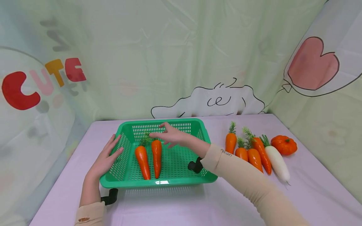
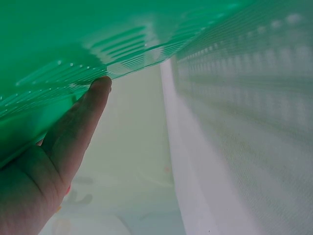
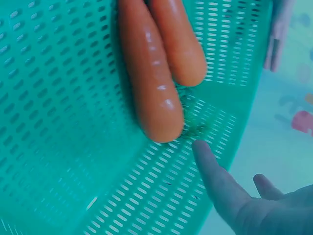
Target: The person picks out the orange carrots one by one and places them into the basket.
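Note:
My left hand [image 1: 105,158] rests against the left side of a green plastic basket [image 1: 186,181], fingers spread and fairly straight along its rim. In the left wrist view, one finger [image 2: 80,125] touches the basket's slotted wall. Two orange carrots lie side by side inside: the left carrot [image 1: 142,161] and the right carrot [image 1: 156,158], leafy tops toward the back. Over the basket reaches my right hand [image 1: 172,135], fingers extended and holding nothing. Its fingertip is close to the green carrot leaves [image 3: 193,128] in the right wrist view.
Right of the basket lie several more carrots [image 1: 231,141], a white radish [image 1: 278,163] and an orange pumpkin [image 1: 284,145]. A pale cloth covers the table [image 1: 158,210]. Printed curtains [image 1: 130,62] hang behind and at both sides.

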Tool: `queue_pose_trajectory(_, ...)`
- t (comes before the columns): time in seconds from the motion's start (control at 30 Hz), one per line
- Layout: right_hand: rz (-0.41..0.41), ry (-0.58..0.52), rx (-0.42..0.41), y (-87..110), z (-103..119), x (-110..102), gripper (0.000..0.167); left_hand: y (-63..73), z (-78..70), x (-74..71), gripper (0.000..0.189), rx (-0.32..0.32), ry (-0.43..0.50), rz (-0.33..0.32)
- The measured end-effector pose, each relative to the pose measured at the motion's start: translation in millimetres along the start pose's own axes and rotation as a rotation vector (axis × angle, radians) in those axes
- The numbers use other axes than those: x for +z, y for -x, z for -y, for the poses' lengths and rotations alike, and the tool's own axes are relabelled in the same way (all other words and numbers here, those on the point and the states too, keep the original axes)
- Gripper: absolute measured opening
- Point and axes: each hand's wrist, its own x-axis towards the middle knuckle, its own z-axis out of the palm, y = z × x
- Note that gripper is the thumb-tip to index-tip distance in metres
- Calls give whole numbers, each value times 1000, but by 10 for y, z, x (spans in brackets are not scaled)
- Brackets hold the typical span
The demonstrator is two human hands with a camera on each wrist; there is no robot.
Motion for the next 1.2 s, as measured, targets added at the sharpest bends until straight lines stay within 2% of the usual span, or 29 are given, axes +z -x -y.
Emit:
queue_pose_trajectory(0.23,-30,-38,-19,173,44,-150,71,1,0,-4,60,7,2,-2)
queue_pose_trajectory(0.5,-63,-88,-32,353,6,-340,66,4,-12,-4,60,1,-2,0)
queue_pose_trajectory(0.67,-72,-124,-69,489,-23,-460,63,1,-14,-4,60,1,-16,-3)
queue_pose_trajectory(1.2,-118,-164,-185,839,-258,-850,64,-3,-8,10,60,-4,-26,-6)
